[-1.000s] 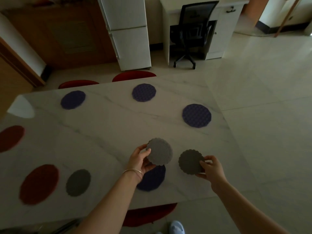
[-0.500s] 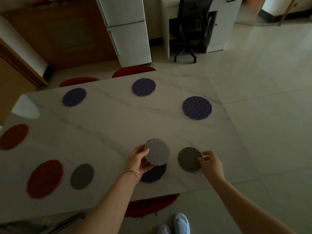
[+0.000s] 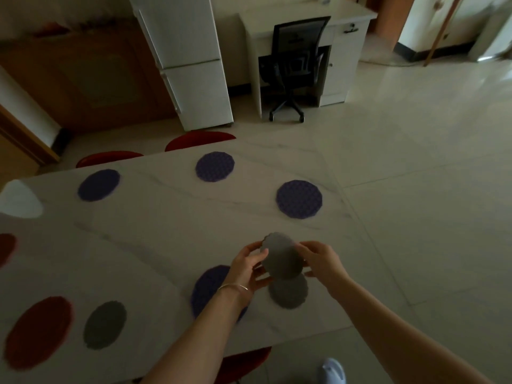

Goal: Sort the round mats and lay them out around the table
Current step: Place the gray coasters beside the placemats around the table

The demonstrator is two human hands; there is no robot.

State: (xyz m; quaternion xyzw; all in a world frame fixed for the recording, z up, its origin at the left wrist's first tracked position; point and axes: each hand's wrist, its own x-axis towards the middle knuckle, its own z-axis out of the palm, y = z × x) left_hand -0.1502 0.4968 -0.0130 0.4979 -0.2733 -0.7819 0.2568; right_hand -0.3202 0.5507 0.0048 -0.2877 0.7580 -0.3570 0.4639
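So the marble table is mostly dressed: big purple mats along the far side, red ones on the left. Both hands pinch one small grey mat above the near edge, left hand and right hand closed on opposite rims, and a second grey mat lies flat right underneath. I'd let one hand release, then set it beside a purple mat, not overlapping. No writing or logos readable anywhere.

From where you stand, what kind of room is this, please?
Probably a home dining area: a pale marble-look table with red seats, a tall white fridge, and a white desk with a black mesh office chair.
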